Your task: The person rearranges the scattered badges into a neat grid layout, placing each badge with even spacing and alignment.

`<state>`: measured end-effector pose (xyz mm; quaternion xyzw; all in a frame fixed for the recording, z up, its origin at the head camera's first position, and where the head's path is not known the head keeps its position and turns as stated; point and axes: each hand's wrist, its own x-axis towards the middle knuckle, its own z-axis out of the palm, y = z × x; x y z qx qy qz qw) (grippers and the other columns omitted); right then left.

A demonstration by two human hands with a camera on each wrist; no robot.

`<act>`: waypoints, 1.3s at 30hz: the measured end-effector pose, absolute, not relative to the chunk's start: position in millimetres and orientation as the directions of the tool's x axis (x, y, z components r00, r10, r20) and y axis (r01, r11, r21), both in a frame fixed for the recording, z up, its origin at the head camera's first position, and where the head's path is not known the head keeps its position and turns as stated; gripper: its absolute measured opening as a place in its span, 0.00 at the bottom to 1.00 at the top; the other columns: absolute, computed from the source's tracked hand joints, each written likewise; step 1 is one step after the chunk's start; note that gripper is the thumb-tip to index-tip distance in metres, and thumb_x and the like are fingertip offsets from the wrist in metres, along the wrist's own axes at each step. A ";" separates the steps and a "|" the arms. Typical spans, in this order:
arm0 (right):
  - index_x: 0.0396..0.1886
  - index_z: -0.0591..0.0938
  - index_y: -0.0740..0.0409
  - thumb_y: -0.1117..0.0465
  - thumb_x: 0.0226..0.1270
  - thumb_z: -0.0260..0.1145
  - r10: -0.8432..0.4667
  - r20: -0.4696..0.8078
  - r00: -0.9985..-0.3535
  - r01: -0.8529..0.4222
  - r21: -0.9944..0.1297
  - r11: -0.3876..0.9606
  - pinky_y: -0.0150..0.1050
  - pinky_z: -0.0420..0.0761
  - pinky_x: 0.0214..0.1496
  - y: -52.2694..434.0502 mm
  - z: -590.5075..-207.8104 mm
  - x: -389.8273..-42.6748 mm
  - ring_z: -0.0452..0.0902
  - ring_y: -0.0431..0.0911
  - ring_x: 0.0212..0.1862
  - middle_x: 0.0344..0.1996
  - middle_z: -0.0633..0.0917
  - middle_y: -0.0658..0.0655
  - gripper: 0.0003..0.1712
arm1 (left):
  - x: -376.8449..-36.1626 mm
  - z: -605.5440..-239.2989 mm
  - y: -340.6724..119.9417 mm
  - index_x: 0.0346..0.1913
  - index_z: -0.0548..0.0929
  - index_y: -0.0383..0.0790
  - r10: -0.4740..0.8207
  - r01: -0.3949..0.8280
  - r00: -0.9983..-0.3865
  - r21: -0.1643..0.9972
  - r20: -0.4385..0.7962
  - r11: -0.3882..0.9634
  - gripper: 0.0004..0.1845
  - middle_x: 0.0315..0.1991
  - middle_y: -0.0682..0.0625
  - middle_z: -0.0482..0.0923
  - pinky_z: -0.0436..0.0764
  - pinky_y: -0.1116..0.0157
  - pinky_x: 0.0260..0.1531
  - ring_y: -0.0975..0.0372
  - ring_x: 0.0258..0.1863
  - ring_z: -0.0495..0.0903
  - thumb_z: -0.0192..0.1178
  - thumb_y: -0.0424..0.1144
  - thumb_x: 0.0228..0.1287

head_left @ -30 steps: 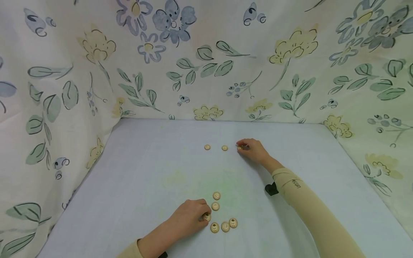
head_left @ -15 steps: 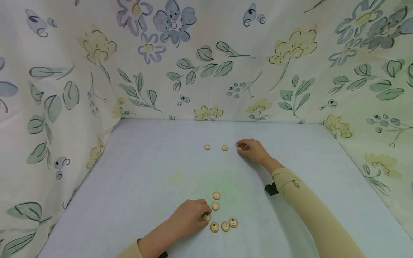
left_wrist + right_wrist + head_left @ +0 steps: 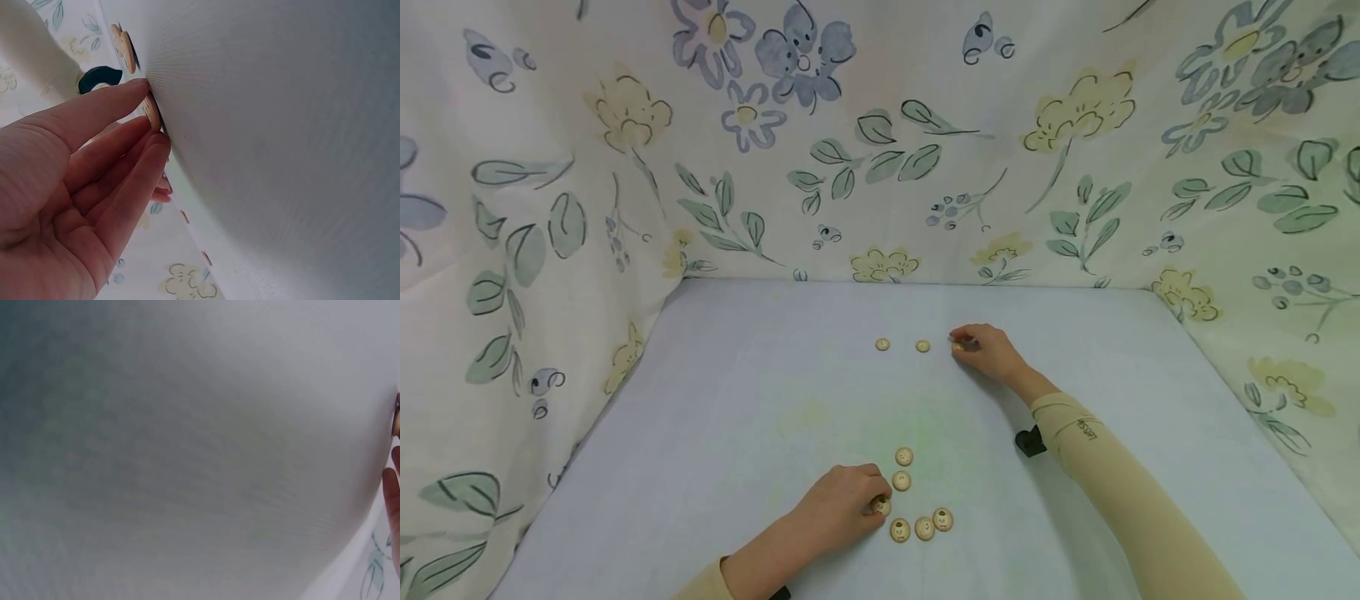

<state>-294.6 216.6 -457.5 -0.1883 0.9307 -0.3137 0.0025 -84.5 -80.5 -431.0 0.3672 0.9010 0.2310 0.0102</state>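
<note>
My left hand (image 3: 844,508) pinches a round wooden disc with a face drawn on it (image 3: 882,506), low on the white table. In the left wrist view, thumb and fingertips sit at the edges of that disc (image 3: 151,114), which stays at the cloth. Farther away, my right hand (image 3: 990,352) holds a similar wooden disc (image 3: 958,346), mostly covered by its fingers. Left of it lie two more discs, one near (image 3: 922,346) and one farther off (image 3: 882,344). Only fingers (image 3: 392,494) and a sliver of disc show at the right wrist view's edge.
Close to my left hand, several face discs lie loose: an upper disc (image 3: 904,456), one just below it (image 3: 901,480), and a lower group including a dark-mouthed disc (image 3: 900,530). A flowered curtain (image 3: 880,167) encloses the white table (image 3: 737,375) at back and sides.
</note>
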 end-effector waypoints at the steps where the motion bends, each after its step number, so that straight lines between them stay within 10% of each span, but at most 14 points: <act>1: 0.55 0.80 0.65 0.63 0.66 0.67 -0.352 0.113 -0.929 -0.349 -0.584 0.733 0.50 0.74 0.58 216.6 -457.3 -294.6 0.75 0.54 0.54 0.51 0.83 0.61 0.19 | -84.5 -431.0 -80.5 0.32 0.85 0.43 0.666 0.656 -0.731 0.423 0.151 0.624 0.07 0.30 0.57 0.79 0.74 0.74 0.28 0.74 0.26 0.73 0.73 0.33 0.51; 39: 0.57 0.80 0.58 0.54 0.62 0.72 -0.295 0.144 -0.945 -0.302 -0.732 0.610 0.49 0.75 0.57 222.3 -438.6 -235.3 0.74 0.52 0.56 0.55 0.82 0.54 0.25 | -85.2 -431.0 -78.9 0.31 0.86 0.43 0.666 0.649 -0.733 0.434 0.140 0.624 0.06 0.29 0.57 0.78 0.74 0.73 0.29 0.73 0.26 0.73 0.72 0.32 0.51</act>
